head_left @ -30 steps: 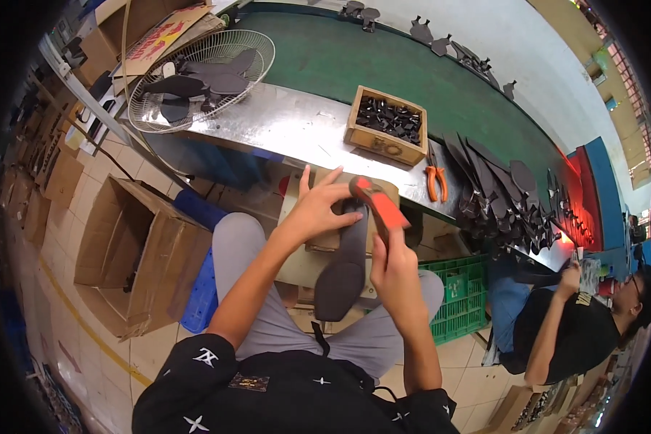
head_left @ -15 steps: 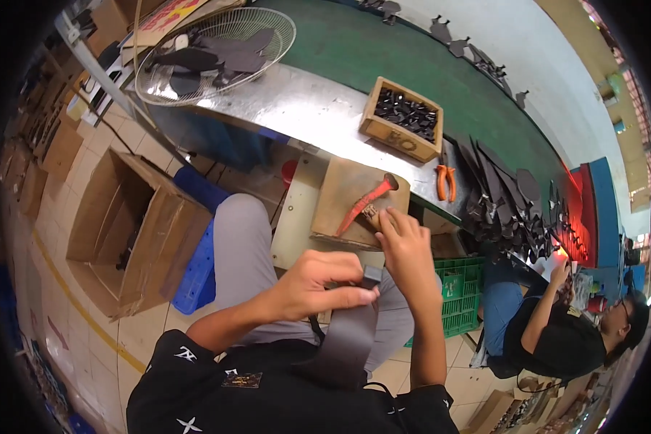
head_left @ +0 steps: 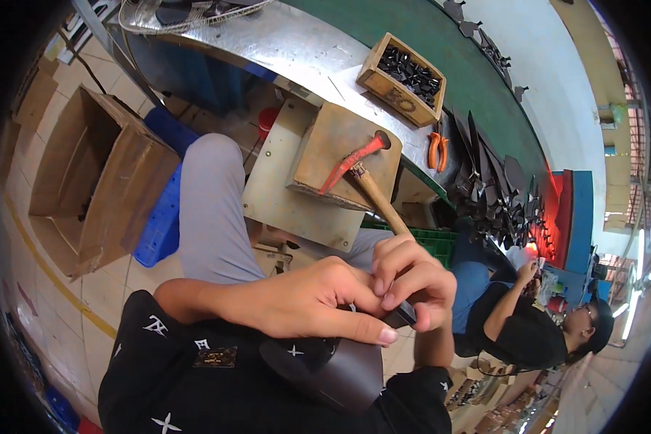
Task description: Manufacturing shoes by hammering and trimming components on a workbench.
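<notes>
Close under the camera, both my hands hold a dark grey, flat, shoe-sole-shaped piece [head_left: 340, 369] against my chest. My left hand [head_left: 303, 300] wraps over its top edge. My right hand [head_left: 416, 275] pinches its upper end with the fingertips. A red-headed hammer with a wooden handle [head_left: 361, 173] lies on the small wooden block [head_left: 332, 137] on the work stand in front of my knees, apart from both hands.
A wooden box of small dark parts [head_left: 405, 76] and orange pliers [head_left: 437, 148] sit on the metal bench [head_left: 296, 50]. Dark cut pieces [head_left: 495, 192] are stacked at right. An open cardboard box [head_left: 87, 173] stands at left. A seated person [head_left: 528, 325] works at lower right.
Both hands have drawn the dark piece from the wooden block back toward my chest. The hammer, held one second ago in my right hand, now lies on the block.
</notes>
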Available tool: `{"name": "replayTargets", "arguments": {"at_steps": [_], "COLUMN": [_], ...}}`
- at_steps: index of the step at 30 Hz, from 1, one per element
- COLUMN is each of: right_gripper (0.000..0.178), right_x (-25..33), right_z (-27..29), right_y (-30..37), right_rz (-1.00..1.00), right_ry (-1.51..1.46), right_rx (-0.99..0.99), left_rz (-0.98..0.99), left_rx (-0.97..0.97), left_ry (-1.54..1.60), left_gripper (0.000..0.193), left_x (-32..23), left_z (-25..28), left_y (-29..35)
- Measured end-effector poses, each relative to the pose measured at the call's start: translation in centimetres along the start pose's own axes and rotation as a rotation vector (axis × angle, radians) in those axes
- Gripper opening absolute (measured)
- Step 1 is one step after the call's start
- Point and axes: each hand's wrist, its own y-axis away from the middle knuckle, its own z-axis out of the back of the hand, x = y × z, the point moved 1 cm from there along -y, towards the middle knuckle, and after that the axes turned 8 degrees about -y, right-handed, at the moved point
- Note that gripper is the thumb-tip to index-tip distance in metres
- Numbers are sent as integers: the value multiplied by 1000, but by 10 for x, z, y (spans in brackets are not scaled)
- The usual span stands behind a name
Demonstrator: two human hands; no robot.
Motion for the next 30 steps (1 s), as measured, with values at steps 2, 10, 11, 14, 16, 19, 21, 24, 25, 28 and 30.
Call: {"name": "replayTargets", "arguments": {"at_steps": [2, 10, 11, 14, 16, 19, 21, 24, 25, 28, 30], "right_gripper": [49, 39, 38, 32, 29, 25, 27, 32, 35, 40, 39], "right_x": [-7, 8, 9, 15, 13, 15, 9, -5, -14, -31, -18], "right_z": [-10, -35, -39, -43, -42, -35, -22, 7, 15, 58, 110], "right_y": [6, 17, 15, 11, 16, 19, 23, 28, 29, 43, 62], "right_rz": [27, 7, -20, -2, 59, 157, 133, -50, -143, -198, -240], "right_ry": [-41, 76, 128, 286, 305, 354, 528, 731, 729, 717, 862], "right_rx": [-20, -272, -316, -341, -366, -416, -510, -583, -565, -677, -947], "left_rz": [29, -250, -248, -275, -197, -244, -23, 239, 249, 339, 197], "left_rx": [51, -259, -253, -292, -209, -239, -131, 30, 16, -222, -474], "left_ry": [-2, -223, -228, -364, -493, -426, -78, 391, 177, -3, -198], "left_gripper": [21, 23, 23, 22, 24, 25, 51, 58, 56, 40, 32], "left_x": [-1, 5, 4, -2, -2, 9, 19, 37, 40, 26, -2], "left_z": [-5, -9, -7, -5, -5, -5, 4, 5, 5, 36, 75], "left_y": [4, 10, 9, 7, 4, -11, -12, -5, -3, -6, -10]}}
